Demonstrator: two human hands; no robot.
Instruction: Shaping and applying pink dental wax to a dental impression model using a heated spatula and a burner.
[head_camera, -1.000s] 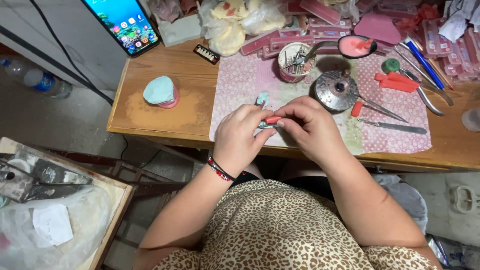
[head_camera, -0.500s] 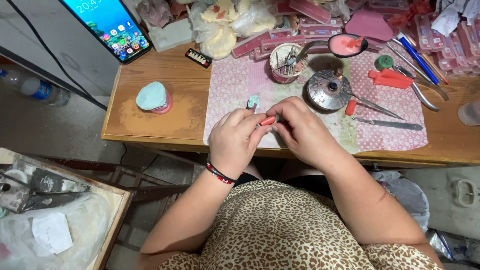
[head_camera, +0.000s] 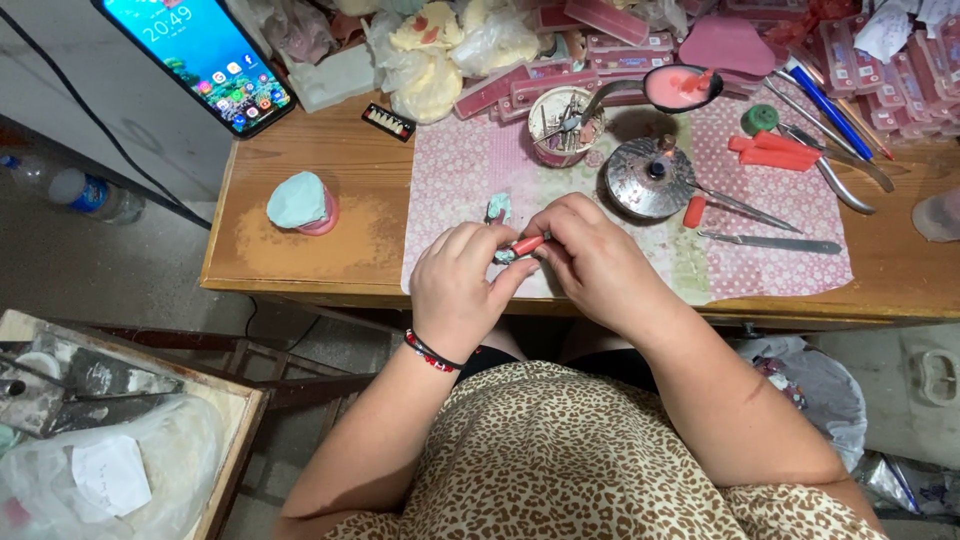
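Your left hand (head_camera: 462, 285) grips a small grey piece (head_camera: 505, 256); your right hand (head_camera: 590, 262) grips a red-handled tool (head_camera: 527, 244) against it, above the bench (head_camera: 300, 255).

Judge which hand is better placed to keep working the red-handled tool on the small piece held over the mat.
Right, probably. The right hand already grips the red-handled tool, its tip meeting the small piece pinched in the left hand. The left is taken up steadying that piece.
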